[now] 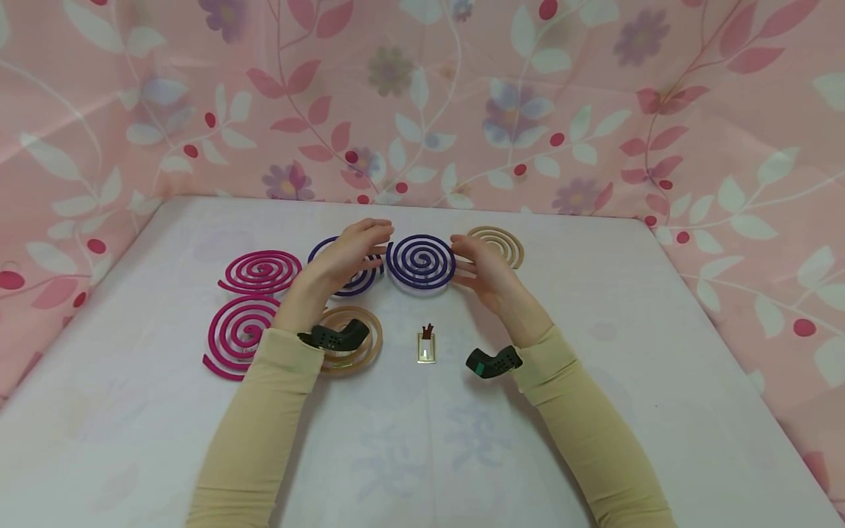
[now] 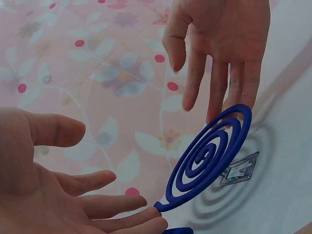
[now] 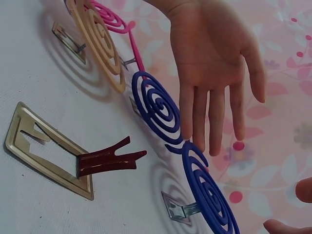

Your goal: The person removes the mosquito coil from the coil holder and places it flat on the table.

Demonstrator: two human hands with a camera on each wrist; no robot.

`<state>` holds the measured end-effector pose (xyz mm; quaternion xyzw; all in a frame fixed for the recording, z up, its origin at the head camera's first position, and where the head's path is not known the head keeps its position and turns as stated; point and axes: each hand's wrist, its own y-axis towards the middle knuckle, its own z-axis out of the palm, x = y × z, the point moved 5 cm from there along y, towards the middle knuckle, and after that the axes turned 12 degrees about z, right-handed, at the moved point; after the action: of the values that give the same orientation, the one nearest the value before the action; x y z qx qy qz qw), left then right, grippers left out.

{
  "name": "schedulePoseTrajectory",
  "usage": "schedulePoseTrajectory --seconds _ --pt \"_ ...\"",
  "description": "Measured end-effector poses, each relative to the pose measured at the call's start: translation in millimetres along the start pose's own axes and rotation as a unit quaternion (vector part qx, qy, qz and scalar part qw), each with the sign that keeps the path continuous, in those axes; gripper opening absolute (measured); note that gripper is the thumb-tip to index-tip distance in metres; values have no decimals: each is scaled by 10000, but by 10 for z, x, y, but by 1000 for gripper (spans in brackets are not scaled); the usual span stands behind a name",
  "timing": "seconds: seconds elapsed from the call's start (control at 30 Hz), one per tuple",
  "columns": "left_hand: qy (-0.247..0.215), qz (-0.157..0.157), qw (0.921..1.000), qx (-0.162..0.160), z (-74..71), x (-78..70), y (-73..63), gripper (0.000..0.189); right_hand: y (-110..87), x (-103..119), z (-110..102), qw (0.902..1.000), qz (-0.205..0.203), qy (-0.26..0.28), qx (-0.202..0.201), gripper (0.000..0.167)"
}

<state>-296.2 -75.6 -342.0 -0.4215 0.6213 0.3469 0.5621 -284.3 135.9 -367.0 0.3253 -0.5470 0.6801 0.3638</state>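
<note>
A dark blue mosquito coil [image 1: 422, 257] sits flat, raised on a small metal stand [image 2: 239, 171], between the two hands. On its left side is my left hand [image 1: 350, 253], fingers extended, fingertips at the coil's outer end. My right hand [image 1: 488, 275] is at the opposite edge with straight fingers, some partly behind the coil in the left wrist view. Whether either hand's fingertips press the coil, I cannot tell. Under my left hand lies a second blue coil [image 3: 156, 105], partly covered in the head view. Nearer stands a bare metal stand [image 3: 48, 165] with dark red-brown prongs.
Two pink coils [image 1: 264, 270] lie at the left, one partly behind the left sleeve. A tan coil [image 1: 379, 341] on a stand is beside the left wrist, and another tan coil [image 1: 520, 253] lies behind the right hand. Floral cloth [image 1: 422, 110] hangs behind the white table [image 1: 660, 411].
</note>
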Motion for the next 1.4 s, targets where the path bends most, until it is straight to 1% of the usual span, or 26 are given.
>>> schedulePoseTrajectory --seconds 0.17,0.3,0.53,0.63,0.8,0.97,1.07,1.23,1.4 --pt "-7 26 10000 -57 0 -35 -15 56 -20 26 4 9999 -10 97 33 50" --pt "-140 72 9998 -145 -6 -57 -19 55 -47 62 4 9999 -82 135 64 50" --pt "-352 150 9988 -295 -24 -66 -19 54 -62 104 -19 9997 -107 195 -50 47" --pt "-471 186 9980 -365 -28 -68 -16 53 -70 121 -21 9997 -118 219 -73 48" --pt "-807 286 9947 -569 -38 -82 -13 52 -94 159 -38 9994 -186 280 -65 48" --pt "-1164 396 9898 -723 -44 -99 -2 50 -113 197 -77 9980 -273 547 -180 44" --pt "-1216 468 9885 -770 -52 -108 3 49 -112 204 -105 9972 -265 653 -254 43" --pt "-1319 586 9855 -894 -58 -128 -3 48 -126 209 -129 9973 -221 641 -287 43" --pt "-1399 611 9836 -956 -50 -146 -10 47 -153 223 -142 9966 -254 731 -291 43"
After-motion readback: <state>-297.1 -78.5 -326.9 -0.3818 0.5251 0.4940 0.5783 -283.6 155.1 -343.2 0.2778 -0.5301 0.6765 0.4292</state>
